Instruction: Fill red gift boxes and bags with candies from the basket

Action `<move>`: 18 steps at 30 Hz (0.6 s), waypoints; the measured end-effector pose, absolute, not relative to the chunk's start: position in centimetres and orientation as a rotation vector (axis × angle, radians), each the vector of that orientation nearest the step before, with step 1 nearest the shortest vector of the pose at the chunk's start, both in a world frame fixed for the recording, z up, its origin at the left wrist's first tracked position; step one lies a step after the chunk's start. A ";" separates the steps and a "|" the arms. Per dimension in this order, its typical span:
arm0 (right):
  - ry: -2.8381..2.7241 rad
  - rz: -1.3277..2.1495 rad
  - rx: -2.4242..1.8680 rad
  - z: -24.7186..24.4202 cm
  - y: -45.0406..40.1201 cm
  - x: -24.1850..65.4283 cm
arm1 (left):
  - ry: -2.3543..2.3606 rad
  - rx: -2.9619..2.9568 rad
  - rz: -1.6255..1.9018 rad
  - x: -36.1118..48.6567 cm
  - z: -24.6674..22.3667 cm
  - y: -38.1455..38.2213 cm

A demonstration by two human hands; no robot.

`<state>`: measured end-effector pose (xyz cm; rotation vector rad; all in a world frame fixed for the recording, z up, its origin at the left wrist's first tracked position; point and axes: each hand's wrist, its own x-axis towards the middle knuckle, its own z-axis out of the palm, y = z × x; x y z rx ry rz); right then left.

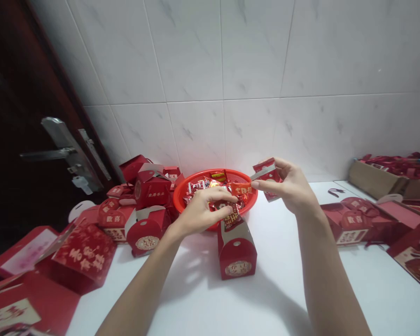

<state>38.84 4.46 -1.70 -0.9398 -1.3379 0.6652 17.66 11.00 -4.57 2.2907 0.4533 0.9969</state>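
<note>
- Pinched near its upper end, a dark red packet [232, 219] is between the thumb and fingers of the left hand [208, 205]; its lower part hangs at the top of a small red box [237, 261]. I cannot tell if it rests on the box or only hangs above.
- Grasping also, the right hand [287, 186] has a red-and-silver packet [266, 173] between thumb and fingers. I suppose that a light hold is sufficient for such a thin wrapper.
- At the right thumb tip is an orange packet [241, 189]; whether the thumb presses it, I cannot tell.
- Behind the small red box stands an orange-red basket [177, 198], full of wrapped sweets [196, 186]. It seems placed centrally so that both hands reach it equally.
- The small red box stands upright on the white table [189, 303], directly before the basket, probably to keep the reach between them short.
- More red boxes are piled at the left [149, 233] and stand at the right [353, 219], perhaps to leave the middle for working.
- Farther right, a cardboard box [374, 179] keeps red ribbons [402, 165] together by the wall.
</note>
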 end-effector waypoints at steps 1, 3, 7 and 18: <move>-1.337 0.654 -0.949 -1.7 4.4 39.0 | 0.447 2.333 0.942 17.6 -4.5 10.9; -1.351 0.642 -0.970 -1.7 4.2 39.2 | 0.441 2.388 0.817 17.5 -4.4 10.6; -1.408 0.646 -1.013 -1.5 4.0 39.0 | 0.488 2.486 0.644 17.3 -4.2 10.3; -1.827 0.666 -1.141 -1.4 3.5 38.0 | 0.750 2.678 0.090 16.6 -4.0 9.6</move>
